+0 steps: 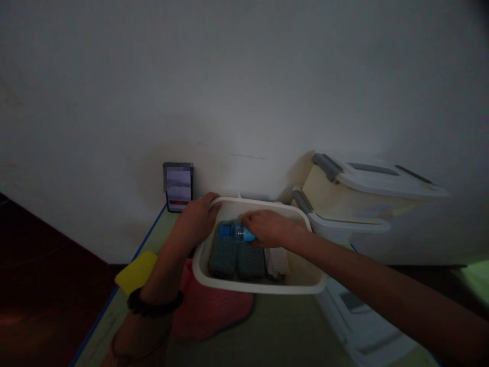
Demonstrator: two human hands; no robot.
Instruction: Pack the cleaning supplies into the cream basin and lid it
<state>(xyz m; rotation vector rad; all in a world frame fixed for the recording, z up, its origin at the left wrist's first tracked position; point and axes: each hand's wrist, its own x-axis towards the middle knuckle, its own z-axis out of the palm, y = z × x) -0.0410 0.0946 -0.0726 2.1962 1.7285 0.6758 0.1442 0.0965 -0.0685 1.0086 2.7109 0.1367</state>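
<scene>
Against the wall (244,81), at the table's (286,331) far left corner, a phone (179,188) stands upright. A yellow item (136,271) lies near the left edge, partly covered by the left forearm. A red item (214,312) lies at the near left of the bin (263,289), its far part hidden by it. To the right, an upper box (336,196), lidded, rests on a lower box (351,224); nearer, a white lid (376,339) lies partly beneath the right forearm, which also crosses the bin's right rim. Inside the bin, two textured blocks (222,260) sit side by side, with a pale packet (277,261) to their right. The bottle (237,232) is in the bin, held sideways above the blocks, blue cap to the left; contact with them cannot be determined. The right hand (269,228) has its fingers closed around the label end, fingertips partly hidden. The left hand (196,219) has its fingers curled over the far left rim.
</scene>
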